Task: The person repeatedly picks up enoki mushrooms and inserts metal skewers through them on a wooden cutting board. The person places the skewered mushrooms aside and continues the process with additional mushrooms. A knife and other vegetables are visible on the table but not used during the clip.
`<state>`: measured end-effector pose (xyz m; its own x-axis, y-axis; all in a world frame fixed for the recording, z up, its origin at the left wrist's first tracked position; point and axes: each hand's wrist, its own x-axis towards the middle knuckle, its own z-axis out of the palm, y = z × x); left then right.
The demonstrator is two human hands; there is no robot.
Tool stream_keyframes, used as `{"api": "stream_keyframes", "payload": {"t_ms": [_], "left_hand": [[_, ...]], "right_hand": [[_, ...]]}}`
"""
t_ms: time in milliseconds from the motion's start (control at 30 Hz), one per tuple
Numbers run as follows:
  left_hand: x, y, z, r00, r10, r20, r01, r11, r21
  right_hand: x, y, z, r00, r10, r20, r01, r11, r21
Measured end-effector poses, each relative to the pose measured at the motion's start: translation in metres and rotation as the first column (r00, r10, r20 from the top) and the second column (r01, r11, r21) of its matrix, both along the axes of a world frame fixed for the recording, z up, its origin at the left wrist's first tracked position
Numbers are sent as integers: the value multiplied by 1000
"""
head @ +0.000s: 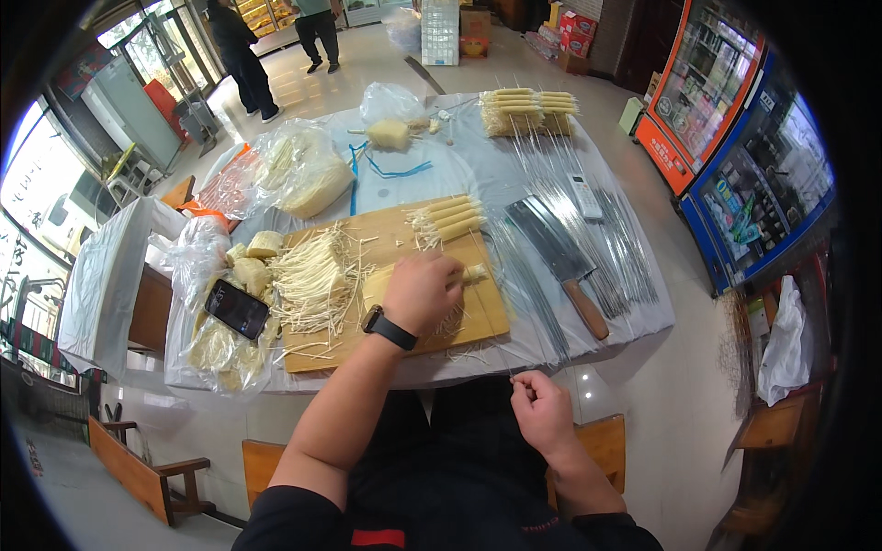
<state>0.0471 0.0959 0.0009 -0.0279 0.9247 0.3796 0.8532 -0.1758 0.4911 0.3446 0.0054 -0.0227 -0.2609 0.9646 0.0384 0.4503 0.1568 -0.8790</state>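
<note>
My left hand (424,286), with a dark watch on its wrist, is closed over a pale yellow roll on the wooden cutting board (393,234). The roll's end (475,273) shows enoki strands past my fingers. Below the board's front edge, my right hand (544,410) pinches the near end of a thin metal skewer (490,313), which runs up across the board's right side. Several finished rolls (451,219) lie side by side at the board's upper right, enoki tips poking out. A heap of loose enoki mushrooms (313,282) covers the board's left part.
Right of the board lie a cleaver (555,241), bundles of metal skewers (620,248) and a white remote control (586,196). Skewered rolls (527,110) are stacked at the back right. A phone (236,310) rests on plastic at left, near bagged enoki (303,169). Two people stand beyond.
</note>
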Motion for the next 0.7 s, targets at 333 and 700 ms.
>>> {"api": "stream_keyframes", "payload": {"t_ms": [333, 700], "left_hand": [[-1, 0, 1, 1000, 6, -11, -7, 998, -55], [-2, 2, 2, 1000, -8, -2, 8, 997, -73]], "right_hand": [[6, -15, -2, 999, 50, 10, -48, 994, -100], [11, -12, 13, 997, 82, 0, -80, 973, -215]]}}
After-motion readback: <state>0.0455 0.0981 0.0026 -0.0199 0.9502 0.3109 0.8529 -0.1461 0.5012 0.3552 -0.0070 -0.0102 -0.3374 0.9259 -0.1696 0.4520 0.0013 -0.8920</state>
